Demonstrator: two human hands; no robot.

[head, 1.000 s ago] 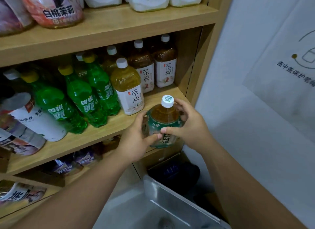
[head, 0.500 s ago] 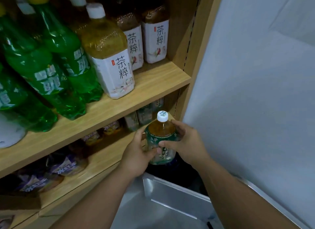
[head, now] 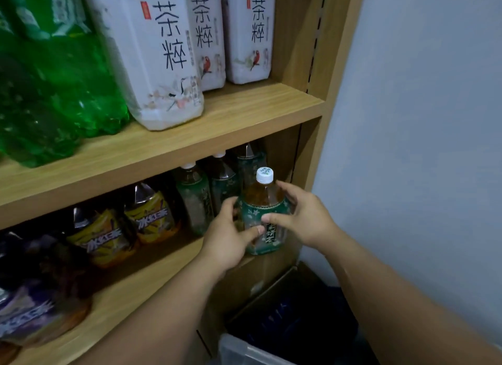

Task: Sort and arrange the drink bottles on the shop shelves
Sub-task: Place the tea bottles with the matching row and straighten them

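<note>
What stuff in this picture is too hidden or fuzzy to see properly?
All in the head view:
- White-label bottles: tops cut off by the top edge.
- Held tea bottle: label partly covered by the left hand and right hand.
- Bottle behind it: mostly hidden by the held tea bottle.
- Purple bottles: blurred, cut by the left edge.
- Clear bin: cut off by the bottom edge.

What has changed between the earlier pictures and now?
The green-label tea bottle moved down from middle-shelf height to the right end of the lower shelf, beside matching bottles. The left hand and right hand still grip it; the rest stayed put.
</note>
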